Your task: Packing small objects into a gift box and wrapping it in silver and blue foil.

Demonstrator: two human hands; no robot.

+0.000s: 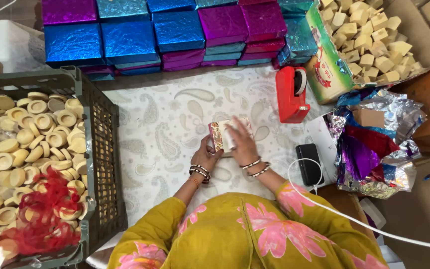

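Note:
A small box (218, 134) partly wrapped in patterned cream and gold paper lies on the paisley cloth (165, 114) in front of me. My right hand (241, 141) presses flat on top of the box, fingers spread over the paper. My left hand (207, 152) grips the box's left end, thumb and fingers on the wrapped side. Both wrists wear bangles. Part of the box is hidden under my right hand.
A dark plastic crate (100, 144) of round cream pieces and red netting stands at left. Shiny blue and purple wrapped boxes (175, 30) are stacked at the back. A red tape dispenser (290, 94), a carton of cream blocks (374, 45), foil sheets (374, 149) and a black phone (308, 164) lie right.

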